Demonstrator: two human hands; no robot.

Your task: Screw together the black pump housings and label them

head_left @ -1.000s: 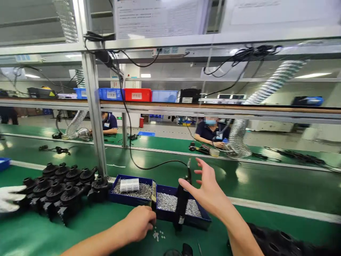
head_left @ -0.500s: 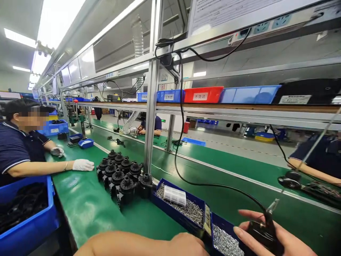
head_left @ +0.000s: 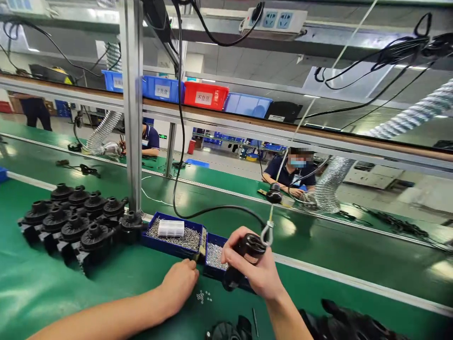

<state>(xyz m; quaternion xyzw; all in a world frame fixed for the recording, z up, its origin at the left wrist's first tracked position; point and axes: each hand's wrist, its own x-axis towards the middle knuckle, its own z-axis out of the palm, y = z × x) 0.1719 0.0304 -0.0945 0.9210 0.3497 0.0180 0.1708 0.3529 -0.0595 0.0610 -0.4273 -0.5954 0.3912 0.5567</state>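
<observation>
Black plastic is filling the right hand (head_left: 260, 271), whose fingers are curling around a corded tool (head_left: 247, 252); from my distant post I am seeing it tilting in front of the right-hand blue tray (head_left: 214, 272), with a metal loop (head_left: 268, 233) hanging at its upper end. The left hand (head_left: 180, 284) is keeping its fingers bent inward, close to the corner of the screw tray (head_left: 166, 247), and their undersides are facing away, so I am not managing to tell whether they are gripping anything.

Small pale rings (head_left: 203, 297) are lying scattered on the green worktop (head_left: 116, 293) just beside that hand, while a thin rod (head_left: 255, 322) and a dark part (head_left: 226, 332) are sitting nearer the camera. A white cylinder (head_left: 171, 228) is resting on the screws. To the left, black housings (head_left: 95, 236) are standing in rows near a metal post (head_left: 133, 118).

Beyond, blue bins (head_left: 163, 89) and a red bin (head_left: 206, 96) are lining a shelf, a silvery duct (head_left: 331, 184) is descending at right, and a masked co-worker in a dark shirt (head_left: 276, 167) is sitting at the far bench.
</observation>
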